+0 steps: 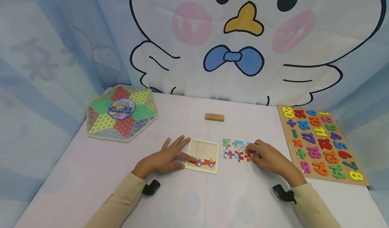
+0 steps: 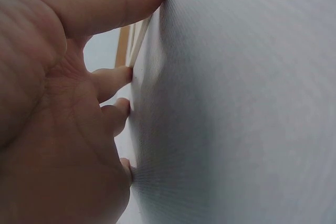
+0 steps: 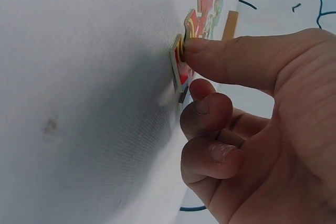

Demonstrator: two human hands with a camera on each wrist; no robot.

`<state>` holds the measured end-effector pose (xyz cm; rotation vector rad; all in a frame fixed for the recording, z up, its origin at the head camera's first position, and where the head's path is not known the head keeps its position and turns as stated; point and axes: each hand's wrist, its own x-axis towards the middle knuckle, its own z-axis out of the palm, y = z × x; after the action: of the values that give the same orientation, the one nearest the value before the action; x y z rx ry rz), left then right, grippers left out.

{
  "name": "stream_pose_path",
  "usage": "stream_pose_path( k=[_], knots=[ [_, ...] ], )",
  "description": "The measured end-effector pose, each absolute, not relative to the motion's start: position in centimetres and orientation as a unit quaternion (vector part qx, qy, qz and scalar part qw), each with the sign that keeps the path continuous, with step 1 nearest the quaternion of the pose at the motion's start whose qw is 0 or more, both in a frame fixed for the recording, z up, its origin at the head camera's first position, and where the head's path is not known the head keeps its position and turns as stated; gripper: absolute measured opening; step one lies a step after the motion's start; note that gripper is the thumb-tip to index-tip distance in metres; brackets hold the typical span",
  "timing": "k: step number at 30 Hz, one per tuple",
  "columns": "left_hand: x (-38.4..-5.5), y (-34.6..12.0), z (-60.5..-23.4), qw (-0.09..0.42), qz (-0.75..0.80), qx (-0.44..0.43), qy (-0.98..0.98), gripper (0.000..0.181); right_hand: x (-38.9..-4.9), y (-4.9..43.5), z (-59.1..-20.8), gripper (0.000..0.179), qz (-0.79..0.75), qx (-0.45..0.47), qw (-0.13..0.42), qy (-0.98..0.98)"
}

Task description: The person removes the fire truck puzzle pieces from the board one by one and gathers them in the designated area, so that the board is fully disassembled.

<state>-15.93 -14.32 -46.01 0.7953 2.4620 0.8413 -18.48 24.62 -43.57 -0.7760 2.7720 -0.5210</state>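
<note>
A small square wooden puzzle tray (image 1: 217,153) lies at the table's middle, with a row of red vehicle pieces (image 1: 204,162) along its near side. My left hand (image 1: 167,157) is spread over its left side, index fingertip on those pieces and thumb at the tray's lower left edge. To the tray's right are two rows of loose puzzle pieces (image 1: 234,150). At their right end, my right hand (image 1: 270,158) pinches a red and yellow puzzle piece (image 3: 180,66). In the right wrist view the thumb presses its edge; the index finger is mostly hidden.
A wooden block (image 1: 214,117) lies behind the tray. At the right is a board (image 1: 328,136) of coloured numbers. A hexagonal star-patterned game board (image 1: 121,113) sits at the back left. A printed curtain (image 1: 194,76) hangs along the table's back edge.
</note>
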Motion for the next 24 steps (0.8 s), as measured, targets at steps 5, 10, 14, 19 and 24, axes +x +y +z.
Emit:
stream_pose_path(
  k=[5, 10, 14, 19, 24],
  knots=[
    [-15.96, -14.34, -46.03, 0.209, 0.304, 0.286, 0.884, 0.039, -18.48, 24.49, -43.54, 0.02, -0.174, -0.262, 0.106, 0.943],
    [-15.97, -14.37, -46.08, 0.208, 0.304, 0.285, 0.885, 0.04, -18.51, 24.45, -43.67, 0.02, -0.17, -0.255, 0.105, 0.946],
    [-15.99, -14.37, -46.17, 0.208, 0.304, 0.283, 0.886, 0.04, -18.59, 24.49, -43.87, 0.02, -0.169, -0.255, 0.107, 0.946],
    [-16.01, -14.35, -46.31, 0.209, 0.313, 0.281, 0.883, 0.039, -18.56, 24.51, -43.98, 0.019, -0.166, -0.253, 0.108, 0.947],
    [-15.98, -14.27, -46.22, 0.211, 0.312, 0.28, 0.883, 0.039, -18.4, 24.39, -43.79, 0.021, -0.164, -0.251, 0.102, 0.949]
  ],
)
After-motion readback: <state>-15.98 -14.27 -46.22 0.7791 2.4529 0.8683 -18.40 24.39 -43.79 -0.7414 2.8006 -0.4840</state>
